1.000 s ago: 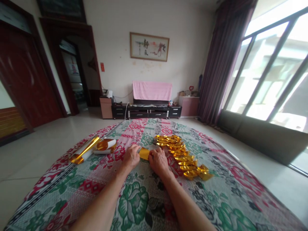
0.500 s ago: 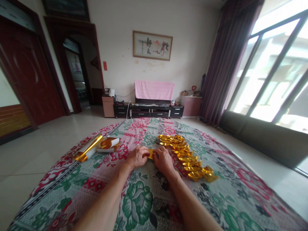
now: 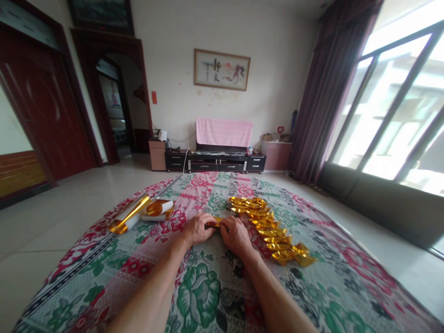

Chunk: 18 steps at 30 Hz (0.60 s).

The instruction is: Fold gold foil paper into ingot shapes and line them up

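Note:
Between my two hands is a small piece of gold foil paper (image 3: pixel 218 220), partly covered by the fingers. My left hand (image 3: pixel 199 228) pinches its left end, and my right hand (image 3: pixel 236 231) grips the right end. Both hands are close together, low over the flowered cloth. Right of them lies a slanting row of folded gold foil ingots (image 3: pixel 272 226), several in number, shiny and pointed at the ends. To the left are curled sheets of gold foil paper (image 3: pixel 130 215) with white backs, one rolled lengthwise and another curling open (image 3: pixel 157 209).
A round table under a flowered cloth (image 3: pixel 197 296) fills the foreground. Beyond it stand a low black cabinet (image 3: pixel 204 165) and a screen draped with a pink cloth (image 3: pixel 225 132). A window (image 3: pixel 388 106) with a purple curtain (image 3: pixel 329 92) is on the right, a red door (image 3: pixel 45 106) on the left.
The view has tilted up slightly. My hands have drawn a little closer together on the gold foil paper, so less of it shows. The ingots and curled sheets stay in place.

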Tool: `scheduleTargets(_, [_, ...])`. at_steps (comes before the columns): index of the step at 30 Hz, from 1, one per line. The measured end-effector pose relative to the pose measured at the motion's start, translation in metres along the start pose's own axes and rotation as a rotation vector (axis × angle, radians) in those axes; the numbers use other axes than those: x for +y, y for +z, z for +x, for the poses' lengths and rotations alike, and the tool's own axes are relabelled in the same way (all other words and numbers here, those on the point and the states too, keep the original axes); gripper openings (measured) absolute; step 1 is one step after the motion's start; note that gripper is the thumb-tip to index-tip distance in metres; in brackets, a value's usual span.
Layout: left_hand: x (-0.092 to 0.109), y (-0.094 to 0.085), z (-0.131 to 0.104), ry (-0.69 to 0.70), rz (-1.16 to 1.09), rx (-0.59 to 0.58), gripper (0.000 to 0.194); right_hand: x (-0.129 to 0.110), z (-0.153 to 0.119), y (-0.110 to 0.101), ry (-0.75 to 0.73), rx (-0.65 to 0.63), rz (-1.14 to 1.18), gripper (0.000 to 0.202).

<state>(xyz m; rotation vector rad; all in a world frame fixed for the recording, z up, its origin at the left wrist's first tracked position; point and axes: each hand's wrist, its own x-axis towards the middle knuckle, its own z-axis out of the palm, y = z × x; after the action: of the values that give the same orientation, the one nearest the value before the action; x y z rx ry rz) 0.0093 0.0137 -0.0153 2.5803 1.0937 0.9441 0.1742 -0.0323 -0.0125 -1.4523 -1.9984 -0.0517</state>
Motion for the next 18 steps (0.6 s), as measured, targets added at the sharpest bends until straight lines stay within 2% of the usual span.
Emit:
scheduleTargets(7, [-0.0033,0.0022,0.0006,0.054,0.009,0.015,0.020,0.0016,-0.0006,-0.0001,0.026,0.019,0.037,0.018])
scheduleTargets(11, [-0.0026,0.0018,-0.0004,0.084,0.036,0.006,0.019,0.0000,-0.0031,-0.0039,-0.010,0.029,0.057,0.015])
scheduleTargets(16, [0.0021,-0.0003,-0.0009,0.043,0.038,0.055,0.017,-0.0020,-0.0044,-0.0062,0.008,-0.014,0.047,0.013])
scheduleTargets(18, [0.0032,-0.0009,-0.0005,0.039,0.035,0.039,0.013,-0.0016,-0.0039,-0.0055,0.016,-0.013,0.037,0.012])
